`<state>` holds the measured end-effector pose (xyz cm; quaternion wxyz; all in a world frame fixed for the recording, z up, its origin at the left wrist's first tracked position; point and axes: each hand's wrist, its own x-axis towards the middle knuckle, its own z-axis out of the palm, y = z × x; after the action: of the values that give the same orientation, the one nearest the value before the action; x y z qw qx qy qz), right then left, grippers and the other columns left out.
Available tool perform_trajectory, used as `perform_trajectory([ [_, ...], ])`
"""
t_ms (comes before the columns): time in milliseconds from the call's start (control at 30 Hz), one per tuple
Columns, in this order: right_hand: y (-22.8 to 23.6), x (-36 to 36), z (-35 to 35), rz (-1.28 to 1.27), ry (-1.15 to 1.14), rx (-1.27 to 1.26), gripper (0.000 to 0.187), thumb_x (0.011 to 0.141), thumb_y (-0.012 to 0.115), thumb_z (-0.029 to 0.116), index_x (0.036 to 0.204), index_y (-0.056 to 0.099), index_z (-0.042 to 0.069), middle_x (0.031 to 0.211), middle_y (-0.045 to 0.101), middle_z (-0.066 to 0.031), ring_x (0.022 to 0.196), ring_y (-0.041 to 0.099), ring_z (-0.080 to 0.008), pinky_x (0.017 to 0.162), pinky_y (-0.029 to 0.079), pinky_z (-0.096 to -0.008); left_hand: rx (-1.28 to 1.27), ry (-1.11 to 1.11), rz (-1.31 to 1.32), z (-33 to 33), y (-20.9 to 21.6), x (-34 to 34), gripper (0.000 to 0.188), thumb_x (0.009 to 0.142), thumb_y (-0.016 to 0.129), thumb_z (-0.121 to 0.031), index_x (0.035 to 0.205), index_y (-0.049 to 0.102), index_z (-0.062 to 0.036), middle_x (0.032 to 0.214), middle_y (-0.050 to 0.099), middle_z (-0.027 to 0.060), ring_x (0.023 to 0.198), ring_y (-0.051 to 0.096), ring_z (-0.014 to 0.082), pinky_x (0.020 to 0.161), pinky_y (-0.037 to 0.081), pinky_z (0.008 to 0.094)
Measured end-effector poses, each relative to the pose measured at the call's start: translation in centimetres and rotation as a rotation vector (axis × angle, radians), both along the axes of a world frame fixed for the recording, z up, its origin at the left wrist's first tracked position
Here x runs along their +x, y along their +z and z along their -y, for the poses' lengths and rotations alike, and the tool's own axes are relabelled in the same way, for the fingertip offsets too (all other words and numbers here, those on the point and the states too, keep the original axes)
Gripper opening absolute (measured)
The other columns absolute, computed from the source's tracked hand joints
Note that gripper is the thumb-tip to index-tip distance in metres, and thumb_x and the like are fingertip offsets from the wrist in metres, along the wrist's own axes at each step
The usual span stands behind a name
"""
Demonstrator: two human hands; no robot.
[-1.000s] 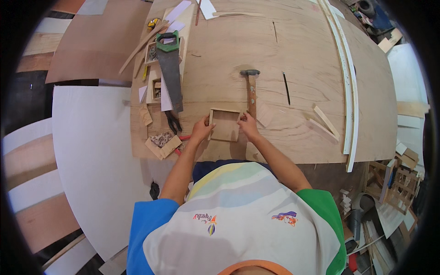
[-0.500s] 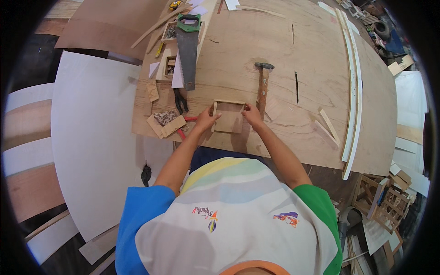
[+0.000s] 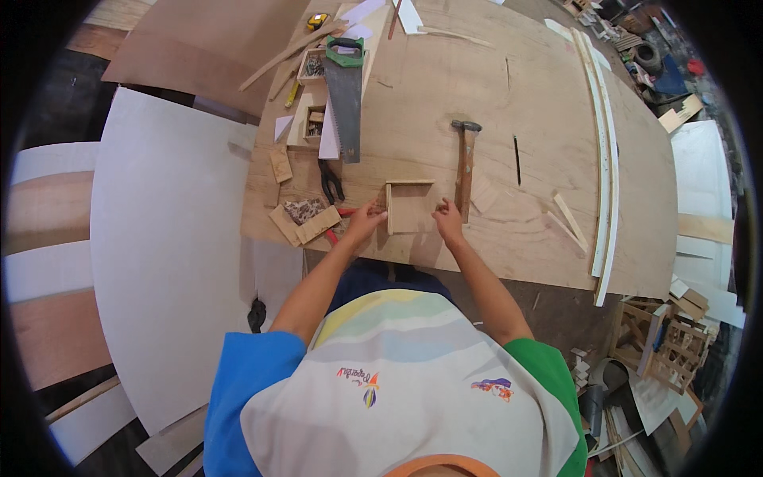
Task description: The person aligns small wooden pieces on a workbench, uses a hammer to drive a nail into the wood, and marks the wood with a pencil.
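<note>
A small, shallow wooden frame (image 3: 411, 182), with strips along its far and left sides, lies on the plywood table in front of me. Beside its left strip is my left hand (image 3: 368, 221), thumb and fingers slightly apart and holding nothing I can see. My right hand (image 3: 449, 221) is just off the frame's right side, its fingers curled together. Whatever those fingers may hold is too small to make out. A hammer (image 3: 466, 171) with a wooden handle lies right behind my right hand. Pliers with red handles (image 3: 331, 236) lie partly behind my left wrist.
A green-handled handsaw (image 3: 344, 107) rests across wooden boxes of hardware (image 3: 315, 123) at the far left. Black pliers (image 3: 330, 181) and wood offcuts (image 3: 318, 226) lie nearer. To the right are a pencil (image 3: 517, 159), two short strips (image 3: 571, 221) and long battens (image 3: 600, 159).
Both hands have drawn back from the frame's far corners toward me, the right one moving off its right side. The whole view has shifted slightly.
</note>
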<state>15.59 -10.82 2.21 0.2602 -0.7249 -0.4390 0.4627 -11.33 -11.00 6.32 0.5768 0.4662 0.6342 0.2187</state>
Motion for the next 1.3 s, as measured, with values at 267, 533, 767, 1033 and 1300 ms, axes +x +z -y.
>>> perform_trajectory([
  [267,1.4,-1.6,2.4,-0.151,-0.074,-0.018,0.071,0.078,0.071,0.007,0.144,0.044,0.0,0.13,0.059,-0.0227,0.117,0.059,-0.0284,0.097,0.048,-0.0351,-0.026,-0.114,0.234,2.5,1.0,-0.6,0.076,0.087,0.073,-0.02,0.151,0.036,-0.0031,0.138,0.057,0.0175,0.124,0.057,0.024,0.102,0.046,0.0335],
  [533,1.1,-2.5,3.0,-0.433,-0.108,0.025,0.069,0.083,0.068,0.006,0.146,0.04,0.001,0.138,0.053,-0.0243,0.126,0.054,-0.03,0.104,0.044,-0.0356,0.136,0.071,0.437,3.6,-5.3,-0.8,0.075,0.088,0.073,-0.016,0.151,0.035,-0.0007,0.141,0.054,0.0171,0.126,0.054,0.0219,0.105,0.044,0.0331],
  [767,4.7,-4.3,2.0,-0.058,0.193,0.227,0.051,0.086,0.066,0.006,0.135,0.053,0.001,0.132,0.058,-0.0176,0.124,0.055,-0.0284,0.1,0.049,-0.0389,0.125,0.436,0.391,5.1,-1.2,-1.9,0.061,0.092,0.07,-0.018,0.145,0.044,-0.0015,0.125,0.062,0.0135,0.114,0.059,0.0193,0.098,0.047,0.0318],
  [1033,7.1,-8.8,-0.2,-0.308,0.621,0.204,0.03,0.09,0.064,0.002,0.12,0.061,0.001,0.108,0.07,-0.0094,0.099,0.066,-0.0172,0.085,0.052,-0.0304,0.108,0.783,0.417,11.3,4.2,-5.7,0.039,0.097,0.061,-0.019,0.133,0.055,-0.0034,0.103,0.07,0.0088,0.09,0.066,0.0151,0.08,0.052,0.0295],
  [1300,10.0,-13.7,-1.5,-0.491,0.978,0.022,0.023,0.093,0.063,0.003,0.116,0.063,0.0,0.098,0.07,-0.0078,0.089,0.067,-0.0134,0.078,0.054,-0.0278,0.112,0.956,0.362,15.1,4.6,-10.0,0.031,0.097,0.061,-0.019,0.125,0.06,-0.0058,0.096,0.07,0.0048,0.082,0.065,0.0117,0.073,0.05,0.0253],
])
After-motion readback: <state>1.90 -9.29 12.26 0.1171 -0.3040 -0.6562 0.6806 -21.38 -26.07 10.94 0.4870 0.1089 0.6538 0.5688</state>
